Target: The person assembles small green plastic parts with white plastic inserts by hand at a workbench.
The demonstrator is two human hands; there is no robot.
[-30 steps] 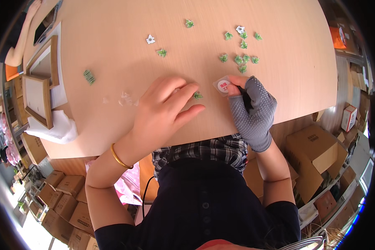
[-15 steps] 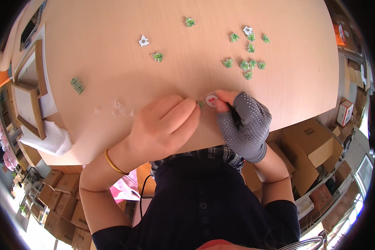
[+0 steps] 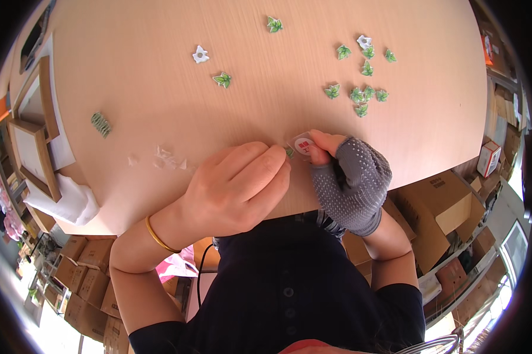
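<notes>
My left hand (image 3: 237,187), with a gold bangle at the wrist, is closed in a pinch. A small green leaf piece (image 3: 289,153) shows at its fingertips, mostly hidden by them. My right hand (image 3: 353,180) wears a grey fingerless glove with white dots. Its bare thumb and finger pinch a small clear packet (image 3: 303,146) bearing a round white label with red print. The packet's edge is right beside the leaf piece; whether they touch I cannot tell. Both hands are just above the near part of the wooden table (image 3: 160,100).
Several leaf pieces (image 3: 361,94) lie at the far right; others (image 3: 222,79) are scattered farther left, near a white star-shaped piece (image 3: 200,55). A stack of green pieces (image 3: 101,124), clear plastic scraps (image 3: 168,158) and wooden frames (image 3: 37,147) are on the left. Cardboard boxes (image 3: 437,200) stand below.
The view has shifted slightly. The clear packet has turned a little in my right hand, and its corner shows more. My left hand keeps its pinch on the leaf piece.
</notes>
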